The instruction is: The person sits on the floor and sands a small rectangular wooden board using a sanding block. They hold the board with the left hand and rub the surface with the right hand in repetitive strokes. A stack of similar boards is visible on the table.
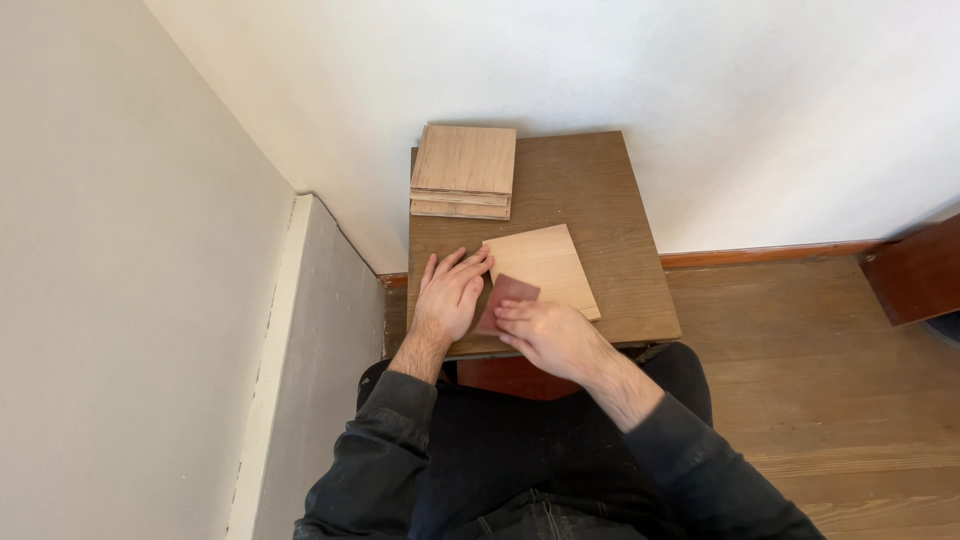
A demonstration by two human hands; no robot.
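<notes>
Nearest me, my right hand [548, 335] presses a small reddish-brown sheet of sandpaper [506, 300] with fingers together, flat on a pale square wooden board [545, 265]. Just left, my left hand [447, 297] lies open, fingers spread, steadying that board's edge on the small brown wooden table [600, 190]. Beyond my left hand sits a stack of similar pale boards [463, 170].

The table [600, 200] is brown wood with a visible grain and a matt finish. The square board [550, 265] and the stack of boards [463, 170] are pale, bare wood, smooth and matt. The reddish-brown sheet [505, 295] looks like matt abrasive paper.
</notes>
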